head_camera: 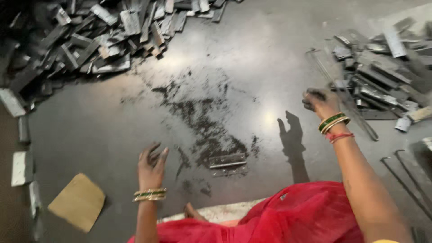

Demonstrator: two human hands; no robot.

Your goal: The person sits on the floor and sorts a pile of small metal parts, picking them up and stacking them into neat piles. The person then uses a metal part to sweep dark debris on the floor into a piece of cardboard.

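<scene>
Nearest the camera, red fabric (288, 216) covers the person's lap, with a pale strip of board (216, 212) just beyond its edge and a bare toe (191, 210) resting against that strip. To the left, a flat brown piece of cardboard (77, 202) lies on the dark floor (112, 135). The left hand (151, 163), with green and gold bangles at the wrist, is released: fingers spread and loosely curled, palm low over the floor, holding nothing. A single metal hinge (227, 160) lies flat on the floor to the right of this hand, apart from it, within a patch of dark metal filings (202, 121). Bent steel rods (405, 175) lie at the right edge. Farther out, the right hand (318, 101) is raised and clenched around a small dark item; blur prevents identification of it. Long thin wire rods (346, 99) lie just beside this hand, running diagonally. Behind them sits a right-hand heap of hinges (387, 72). A few loose pale metal plates (20, 167) line the left edge. At the far left, a larger pile of hinges (90, 36) spreads across the top of the view.
</scene>
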